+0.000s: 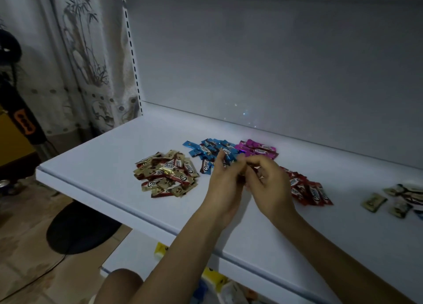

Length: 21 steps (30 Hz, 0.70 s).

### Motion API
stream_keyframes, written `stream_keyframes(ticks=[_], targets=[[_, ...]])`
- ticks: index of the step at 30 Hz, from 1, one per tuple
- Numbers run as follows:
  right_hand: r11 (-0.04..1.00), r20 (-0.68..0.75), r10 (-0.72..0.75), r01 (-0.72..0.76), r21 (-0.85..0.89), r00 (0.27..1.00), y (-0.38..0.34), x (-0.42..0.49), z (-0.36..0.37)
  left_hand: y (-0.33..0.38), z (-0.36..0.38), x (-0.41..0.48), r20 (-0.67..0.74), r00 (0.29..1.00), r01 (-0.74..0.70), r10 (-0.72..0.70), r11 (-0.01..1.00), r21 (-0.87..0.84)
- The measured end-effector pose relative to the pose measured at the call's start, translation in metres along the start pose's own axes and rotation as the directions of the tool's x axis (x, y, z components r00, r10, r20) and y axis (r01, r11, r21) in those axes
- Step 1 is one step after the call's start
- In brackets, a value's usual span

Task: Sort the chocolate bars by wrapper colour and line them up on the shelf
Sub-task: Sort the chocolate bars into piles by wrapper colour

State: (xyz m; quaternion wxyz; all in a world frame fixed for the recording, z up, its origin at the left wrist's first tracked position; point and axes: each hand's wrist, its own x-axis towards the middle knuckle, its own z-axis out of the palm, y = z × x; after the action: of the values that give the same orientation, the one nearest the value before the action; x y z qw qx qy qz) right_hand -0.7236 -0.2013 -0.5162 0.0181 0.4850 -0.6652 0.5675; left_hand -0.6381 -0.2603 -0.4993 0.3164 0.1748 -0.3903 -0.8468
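Observation:
Four heaps of Choco bars lie on the white shelf (96, 166): gold bars (166, 174) at the left, blue bars (206, 149) behind the middle, pink bars (257, 148) at the back, red bars (307, 189) to the right. My left hand (223, 181) and my right hand (266, 182) meet above the shelf between the blue and red heaps. Both have their fingers curled, and dark red wrappers show between them. How many bars they hold is hidden.
A few loose dark and gold wrapped sweets (398, 200) lie at the shelf's right end. The shelf's back panel (274, 63) rises behind the heaps. A lower shelf with yellow packs (212, 278) sits beneath. A black stool (80, 228) stands on the floor at left.

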Motion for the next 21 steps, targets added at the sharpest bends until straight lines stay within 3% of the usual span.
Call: stream_keyframes(ticks=[5,7,9,12,15,18,21], targets=[[0.929,0.019,0.277,-0.272,0.252,0.961,-0.004,0.005,-0.002,-0.005,-0.023,0.006,0.083,0.973,-0.229,0.216,0.847,0.481],[0.911,0.011,0.312,-0.302,0.282,0.950,-0.001,0.008,-0.001,-0.004,-0.036,0.006,0.073,0.950,-0.287,0.302,0.761,0.581],[0.914,-0.033,0.335,-0.316,0.254,0.942,0.006,0.017,0.000,-0.003,-0.042,0.005,-0.001,0.940,-0.279,0.342,0.768,0.577],[0.953,-0.087,0.295,-0.287,0.096,0.951,0.019,0.034,0.006,-0.001,-0.042,0.006,-0.114,0.931,-0.249,0.347,0.832,0.496],[0.976,-0.101,0.126,-0.141,-0.164,0.987,0.030,0.049,0.017,-0.005,-0.042,0.007,-0.058,0.927,-0.289,0.372,0.801,0.524],[0.887,-0.026,-0.025,0.010,-0.463,0.999,0.039,0.060,0.027,-0.004,-0.042,0.005,0.018,0.929,-0.325,0.371,0.790,0.520],[0.783,0.145,-0.014,0.101,-0.614,0.989,0.045,0.059,0.035,-0.004,-0.045,0.006,0.004,0.922,-0.328,0.388,0.773,0.543]])
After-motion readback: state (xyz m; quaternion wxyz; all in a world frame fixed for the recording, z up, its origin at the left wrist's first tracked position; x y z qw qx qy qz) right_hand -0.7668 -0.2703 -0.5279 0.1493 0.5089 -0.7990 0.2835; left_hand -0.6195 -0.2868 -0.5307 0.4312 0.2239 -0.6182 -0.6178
